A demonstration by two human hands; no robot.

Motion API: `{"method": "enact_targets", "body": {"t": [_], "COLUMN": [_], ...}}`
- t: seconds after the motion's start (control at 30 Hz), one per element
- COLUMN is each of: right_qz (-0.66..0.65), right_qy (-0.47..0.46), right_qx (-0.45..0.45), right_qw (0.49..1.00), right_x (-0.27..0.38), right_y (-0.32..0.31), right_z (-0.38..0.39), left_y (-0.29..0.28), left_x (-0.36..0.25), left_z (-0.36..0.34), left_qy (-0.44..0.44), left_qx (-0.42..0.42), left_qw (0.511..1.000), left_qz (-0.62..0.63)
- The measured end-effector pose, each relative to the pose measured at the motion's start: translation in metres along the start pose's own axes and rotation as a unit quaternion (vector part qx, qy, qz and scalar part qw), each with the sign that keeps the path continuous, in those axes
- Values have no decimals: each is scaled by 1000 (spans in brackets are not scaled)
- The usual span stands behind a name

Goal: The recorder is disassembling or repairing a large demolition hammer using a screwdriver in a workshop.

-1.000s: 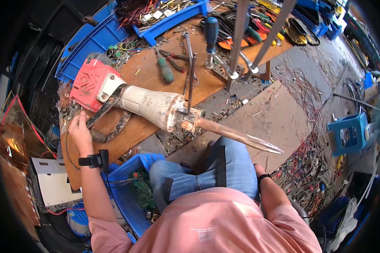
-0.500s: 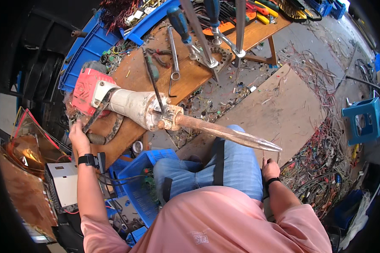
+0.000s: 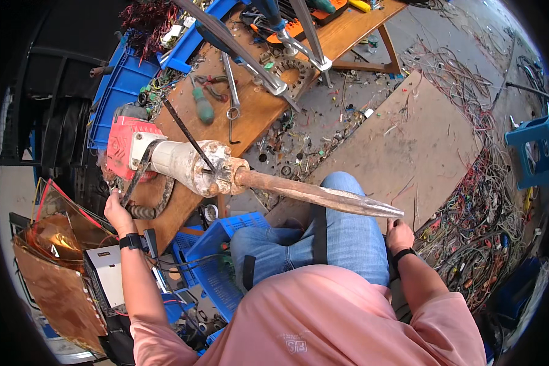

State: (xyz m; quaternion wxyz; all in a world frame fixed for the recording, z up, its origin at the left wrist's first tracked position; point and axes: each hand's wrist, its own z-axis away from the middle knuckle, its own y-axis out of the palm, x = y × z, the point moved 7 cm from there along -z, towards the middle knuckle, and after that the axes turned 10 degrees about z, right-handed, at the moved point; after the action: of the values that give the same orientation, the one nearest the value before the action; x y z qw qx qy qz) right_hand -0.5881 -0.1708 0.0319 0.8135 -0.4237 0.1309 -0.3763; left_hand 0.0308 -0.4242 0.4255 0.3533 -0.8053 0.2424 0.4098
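Hands apart: your left hand (image 3: 119, 215) is clasped on the black handle (image 3: 135, 180) of the breaker (image 3: 178, 162), right hand (image 3: 401, 236) by the chisel's (image 3: 299, 190) tip, can't tell if gripping. Breaker's on the worktop (image 3: 259, 113), chisel over your leg (image 3: 354, 241).

I count one left hand (image 3: 119, 215), one right hand (image 3: 400, 236), two black wrist bands (image 3: 130, 241), two legs in blue jeans (image 3: 355, 241) and two black leg straps (image 3: 319, 238). There is one big red and white tool (image 3: 177, 161), one long metal spike (image 3: 305, 191), one shiny wrench (image 3: 230, 82), two thin dark rods (image 3: 186, 131), two long gray bars (image 3: 241, 53) and at least two green handles (image 3: 204, 107). I also see one wooden bench (image 3: 250, 117), one flat brown board (image 3: 378, 152), one blue stool (image 3: 532, 131), at least three blue crates (image 3: 117, 85) and too many wires (image 3: 470, 256) to count
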Motion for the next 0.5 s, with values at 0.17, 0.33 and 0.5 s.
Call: {"method": "enact_targets", "body": {"t": [0.17,0.33,0.5], "right_qz": [-11,5,7], "right_qy": [-11,-9,-22], "right_qx": [-7,-13,-24], "right_qw": [1000,1000,999], "right_x": [3,2,-4], "right_y": [1,4,10], "right_z": [0,0,-4], "left_y": [-9,-7,-1], "left_x": [9,14,1], "left_z": [-5,-4,5], "left_qy": [11,5,17], "left_qx": [-32,-10,-33], "left_qw": [999,1000,997], "left_qz": [-21,-15,-62]}}
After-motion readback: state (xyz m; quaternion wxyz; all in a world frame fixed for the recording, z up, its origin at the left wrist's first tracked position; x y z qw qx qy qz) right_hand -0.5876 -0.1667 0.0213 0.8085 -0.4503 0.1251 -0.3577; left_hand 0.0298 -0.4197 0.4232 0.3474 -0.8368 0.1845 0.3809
